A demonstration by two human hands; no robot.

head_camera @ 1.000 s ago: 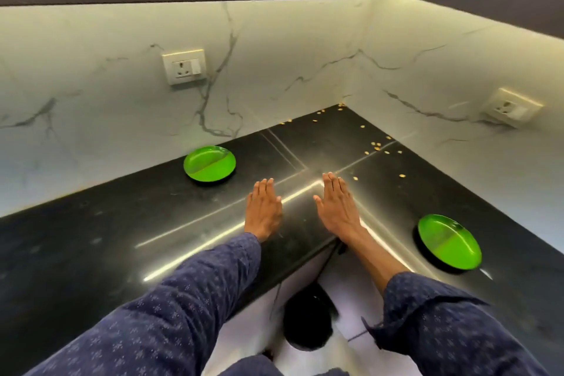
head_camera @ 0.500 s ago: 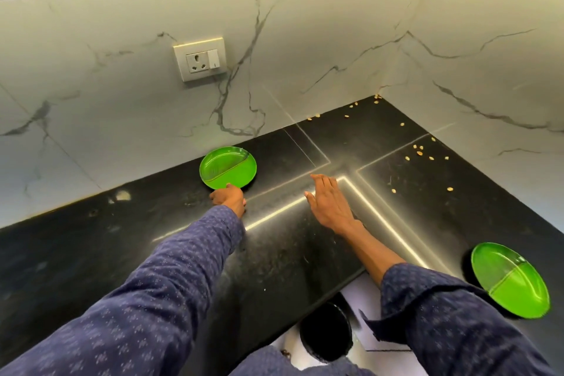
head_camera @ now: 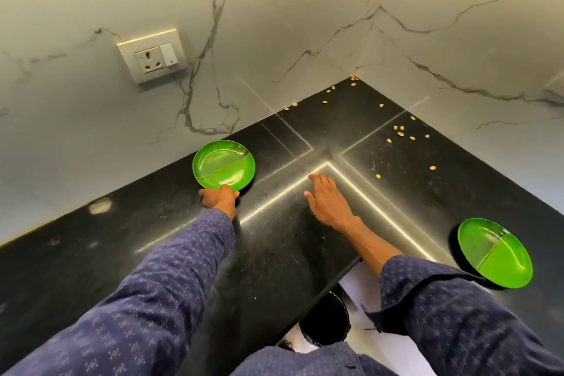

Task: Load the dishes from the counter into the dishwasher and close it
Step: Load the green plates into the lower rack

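Observation:
A green plate [head_camera: 224,165] lies on the black counter [head_camera: 128,223] close to the marble wall. My left hand [head_camera: 220,198] grips its near rim, fingers curled at the edge. A second green plate [head_camera: 495,253] lies at the counter's right side, near the front edge, untouched. My right hand [head_camera: 328,200] rests flat on the counter between the two plates, fingers straight and holding nothing. No dishwasher is in view.
Several small yellow crumbs [head_camera: 399,133] are scattered in the counter's far corner. A wall socket [head_camera: 152,56] sits above the left plate. Below the counter's inner corner stands a round black bin [head_camera: 325,319] on a white floor.
My left hand slid forward from the middle of the counter to the left plate and took hold of its near rim. The view swung left. My right hand stayed flat.

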